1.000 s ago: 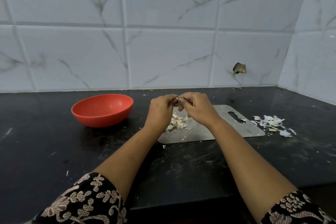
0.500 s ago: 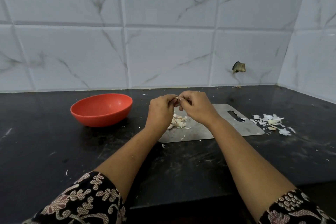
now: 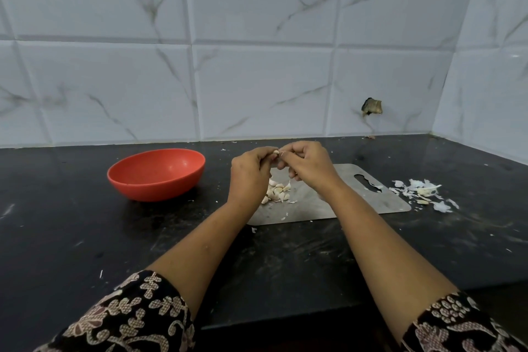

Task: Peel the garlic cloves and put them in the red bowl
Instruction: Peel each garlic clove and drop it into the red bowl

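My left hand (image 3: 250, 173) and my right hand (image 3: 307, 164) meet above the steel cutting board (image 3: 343, 203), both pinching one small garlic clove (image 3: 276, 152) between their fingertips. Most of that clove is hidden by the fingers. Under my hands, a small heap of garlic cloves (image 3: 278, 191) lies on the board's left part. The red bowl (image 3: 156, 174) stands on the black counter to the left of my hands; nothing shows inside it.
A pile of white garlic skins (image 3: 423, 191) lies on the counter just right of the board. Small skin flakes are scattered on the black counter (image 3: 71, 237). A tiled wall closes the back and the right side.
Both hands have stayed together on the clove, with only slight finger movement. The view has shifted a little.
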A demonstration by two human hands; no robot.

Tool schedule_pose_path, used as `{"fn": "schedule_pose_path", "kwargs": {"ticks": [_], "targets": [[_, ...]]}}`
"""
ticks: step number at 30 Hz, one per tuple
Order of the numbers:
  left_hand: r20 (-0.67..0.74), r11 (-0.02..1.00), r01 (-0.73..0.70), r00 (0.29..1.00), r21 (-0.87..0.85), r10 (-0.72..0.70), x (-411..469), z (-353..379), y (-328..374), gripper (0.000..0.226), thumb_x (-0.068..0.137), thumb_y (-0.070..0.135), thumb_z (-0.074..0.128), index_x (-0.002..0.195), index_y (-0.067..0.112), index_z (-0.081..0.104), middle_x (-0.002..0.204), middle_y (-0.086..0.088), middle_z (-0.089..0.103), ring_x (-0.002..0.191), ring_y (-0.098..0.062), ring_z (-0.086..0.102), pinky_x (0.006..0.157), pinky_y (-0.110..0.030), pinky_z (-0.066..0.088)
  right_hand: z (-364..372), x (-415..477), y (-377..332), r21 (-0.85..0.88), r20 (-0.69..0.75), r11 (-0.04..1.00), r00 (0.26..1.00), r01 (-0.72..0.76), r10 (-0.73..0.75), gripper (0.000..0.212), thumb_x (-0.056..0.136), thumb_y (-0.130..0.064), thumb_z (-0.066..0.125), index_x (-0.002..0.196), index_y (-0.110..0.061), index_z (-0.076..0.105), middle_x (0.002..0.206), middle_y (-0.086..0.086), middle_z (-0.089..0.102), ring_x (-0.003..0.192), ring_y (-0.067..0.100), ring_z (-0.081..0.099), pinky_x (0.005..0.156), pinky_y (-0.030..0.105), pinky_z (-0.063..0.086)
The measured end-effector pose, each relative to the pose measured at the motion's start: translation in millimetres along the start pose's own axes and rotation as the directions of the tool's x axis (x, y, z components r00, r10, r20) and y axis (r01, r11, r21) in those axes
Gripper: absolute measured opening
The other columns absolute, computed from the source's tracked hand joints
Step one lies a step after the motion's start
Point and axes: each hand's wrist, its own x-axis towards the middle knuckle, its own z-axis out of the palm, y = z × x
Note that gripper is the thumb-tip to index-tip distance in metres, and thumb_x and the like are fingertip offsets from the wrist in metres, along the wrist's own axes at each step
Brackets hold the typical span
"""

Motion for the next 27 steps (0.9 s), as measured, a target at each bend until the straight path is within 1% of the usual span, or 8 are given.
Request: {"fn": "schedule_pose_path", "kwargs": {"ticks": [4,7,9,13,18,21,25,27], "targets": [[-0.009,1.0,0.017,1.0,-0.019,-0.017,-0.2,-0.8,0.0,0.019,0.095,0.01,0.059,0.104,0.014,0.075,0.073,0.012,0.066,0.056,0.004,0.056,0.058,-0.009,0.044,0.0,0.0,-1.6,0.064,-0.016,0.997,0.999,-0.043,0.044,0.011,0.091,-0.013,0.063,0.09,-0.006,0.073,0.067,0.001,0.069,0.049,0.01,0.051,0.046,0.022,0.041],[0.002,1.0,0.019,1.0,-0.018,-0.019,-0.1,-1.5,1.1,0.019,0.094,0.009,0.059,0.102,0.014,0.075,0.072,0.015,0.066,0.055,0.004,0.056,0.057,-0.009,0.044,-0.7,0.0,-2.0,0.059,-0.026,0.998,0.999,-0.038,0.039,0.011,0.089,-0.012,0.065,0.088,-0.005,0.073,0.066,0.001,0.069,0.047,0.009,0.05,0.046,0.021,0.04],[0.003,1.0,0.003,1.0,0.001,-0.003,-0.4,-1.5,2.0,0.019,0.094,0.008,0.058,0.099,0.013,0.075,0.072,0.014,0.066,0.055,0.002,0.056,0.059,-0.014,0.047,-1.1,-0.2,-1.7,0.044,-0.024,0.999,0.999,-0.023,0.024,0.01,0.089,-0.011,0.065,0.088,-0.005,0.073,0.068,0.003,0.07,0.046,0.009,0.05,0.046,0.019,0.04],[-0.02,0.995,-0.042,0.999,0.088,0.044,0.0,-1.9,1.2,0.02,0.094,0.005,0.056,0.099,0.01,0.074,0.079,0.004,0.071,0.059,-0.004,0.056,0.067,-0.028,0.052,-1.8,-1.4,-3.0,0.034,-0.009,0.999,1.0,0.004,-0.004,0.009,0.09,-0.01,0.066,0.088,-0.005,0.074,0.072,0.007,0.072,0.044,0.005,0.051,0.045,0.016,0.04],[-0.011,0.98,-0.068,0.997,0.185,0.071,0.5,-1.7,1.4,0.021,0.095,0.006,0.054,0.1,0.012,0.074,0.078,0.004,0.07,0.062,-0.007,0.056,0.067,-0.025,0.049,-2.0,-2.8,-4.7,0.03,-0.002,0.999,0.999,0.044,-0.044,0.009,0.092,-0.007,0.065,0.089,-0.005,0.073,0.072,0.007,0.071,0.044,0.0,0.052,0.044,0.012,0.038],[-0.014,0.972,-0.083,0.996,0.221,0.088,1.3,-1.2,1.8,0.02,0.095,0.007,0.054,0.099,0.011,0.074,0.079,-0.002,0.072,0.065,-0.017,0.06,0.068,-0.031,0.05,-2.1,-1.2,-3.8,0.018,-0.003,0.998,0.998,0.055,-0.055,0.009,0.092,-0.008,0.065,0.089,-0.006,0.073,0.073,0.007,0.071,0.044,0.0,0.052,0.044,0.011,0.038],[0.041,0.935,-0.125,0.992,0.332,0.118,3.0,-1.2,-0.1,0.02,0.095,0.007,0.053,0.097,0.01,0.072,0.079,-0.005,0.072,0.068,-0.026,0.062,0.071,-0.041,0.051,-1.4,1.3,0.6,-0.004,-0.006,0.998,0.998,0.063,-0.063,0.01,0.091,-0.01,0.066,0.084,-0.008,0.073,0.07,0.005,0.072,0.05,0.011,0.055,0.047,0.015,0.041],[0.091,0.905,-0.139,0.99,0.403,0.111,4.6,-1.3,-1.2,0.021,0.096,0.007,0.05,0.098,0.012,0.071,0.083,-0.006,0.072,0.072,-0.026,0.063,0.074,-0.042,0.05,-1.2,1.7,0.8,-0.053,-0.004,0.996,0.997,0.074,-0.074,0.011,0.091,-0.009,0.065,0.082,-0.009,0.073,0.068,0.002,0.072,0.049,0.008,0.054,0.05,0.016,0.043]]}}
